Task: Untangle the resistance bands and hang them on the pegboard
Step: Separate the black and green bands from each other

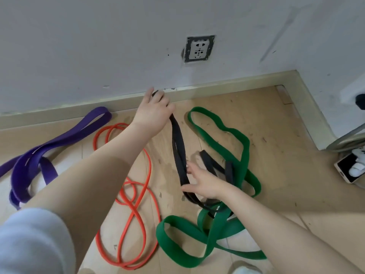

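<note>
My left hand (155,113) grips one end of a black resistance band (178,151) and holds it up near the baseboard. The black band runs down and is tangled with a wide green band (219,133) on the wooden floor. My right hand (205,182) reaches over the black band's lower part with spread fingers that touch it. A thin orange band (138,204) lies looped on the floor under my left arm. A purple band (59,141) lies at the left by the wall. No pegboard is in view.
A white wall with a power socket (199,48) rises behind the bands, with a baseboard (217,84) turning a corner at the right. A phone (347,171) and a white object lie at the right edge by a grey tube.
</note>
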Available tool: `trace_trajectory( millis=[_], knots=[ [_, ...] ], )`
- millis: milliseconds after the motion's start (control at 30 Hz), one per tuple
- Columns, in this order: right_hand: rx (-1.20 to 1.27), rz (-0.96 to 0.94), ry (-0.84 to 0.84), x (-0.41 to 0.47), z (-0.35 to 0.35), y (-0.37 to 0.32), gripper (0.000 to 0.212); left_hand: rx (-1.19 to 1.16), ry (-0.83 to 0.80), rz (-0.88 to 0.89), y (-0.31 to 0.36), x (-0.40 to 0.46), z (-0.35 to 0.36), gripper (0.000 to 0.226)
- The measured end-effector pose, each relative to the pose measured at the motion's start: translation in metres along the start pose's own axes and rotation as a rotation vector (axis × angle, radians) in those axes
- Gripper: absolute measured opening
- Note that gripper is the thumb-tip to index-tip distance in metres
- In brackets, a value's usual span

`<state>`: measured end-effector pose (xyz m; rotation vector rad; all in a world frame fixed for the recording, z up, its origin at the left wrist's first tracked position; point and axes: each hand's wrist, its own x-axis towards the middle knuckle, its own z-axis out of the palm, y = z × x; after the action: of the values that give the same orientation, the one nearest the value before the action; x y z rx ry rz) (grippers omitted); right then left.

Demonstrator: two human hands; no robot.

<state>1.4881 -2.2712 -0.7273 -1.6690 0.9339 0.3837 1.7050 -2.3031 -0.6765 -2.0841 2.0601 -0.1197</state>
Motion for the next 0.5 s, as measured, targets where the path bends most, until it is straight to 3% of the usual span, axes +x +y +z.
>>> trace_trajectory(
  millis=[100, 167, 267, 367, 433, 500],
  knots=[
    [0.097, -0.037, 0.211, 0.015, -0.007, 0.012, 0.070, -0.057, 0.023, -0.079, -0.002, 0.016, 0.028, 0.059],
    [-0.074, 0.007, 0.460, 0.026, -0.016, 0.029, 0.058, -0.147, -0.037, -0.222, 0.008, 0.010, 0.051, 0.073],
    [-0.360, 0.168, 0.729, 0.031, -0.024, 0.055, 0.051, -0.420, -0.181, -0.380, 0.036, -0.018, 0.083, 0.066],
    [-0.387, 0.290, 0.757, 0.025, -0.025, 0.069, 0.064, -0.768, -0.231, -0.374, 0.075, -0.049, 0.098, 0.053],
    [-0.488, 0.245, 0.666, 0.024, -0.018, 0.073, 0.065, -0.957, -0.251, -0.488, 0.102, -0.061, 0.097, 0.054],
    [-0.594, 0.177, 0.617, 0.026, -0.014, 0.071, 0.057, -0.978, -0.311, -0.573, 0.124, -0.064, 0.098, 0.064]
  ],
)
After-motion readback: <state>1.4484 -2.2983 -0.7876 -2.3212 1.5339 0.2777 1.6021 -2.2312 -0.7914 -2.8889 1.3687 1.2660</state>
